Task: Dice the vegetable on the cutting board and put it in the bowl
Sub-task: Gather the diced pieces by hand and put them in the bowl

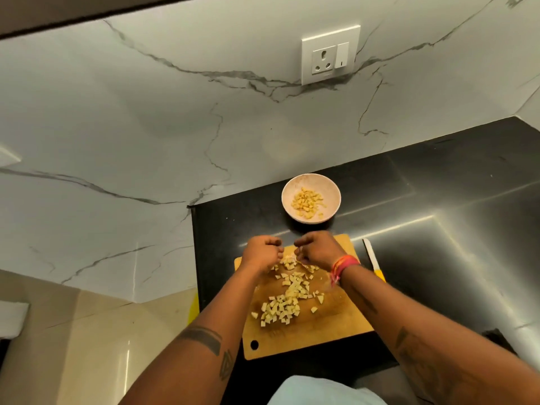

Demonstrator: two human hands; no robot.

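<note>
Presently on the dark counter (pixel 423 200):

Cutting board (pixel 330 325), wooden, long axis running near to far, hanging hole at the near left corner.

Diced vegetable (pixel 285 305), pale yellow cubes strewn along the board in a band from near left to far right.

Bowl (pixel 311 197), pale, just beyond the board's far edge, holding a small heap of cubes.

Left hand (pixel 261 252) and right hand (pixel 317 249), side by side at the board's far end, fingers curled down over the cubes; whether they grip any cannot be told.

Knife (pixel 372 260), right of the board, blade pointing far.

Wall socket (pixel 330 54), above.
</note>
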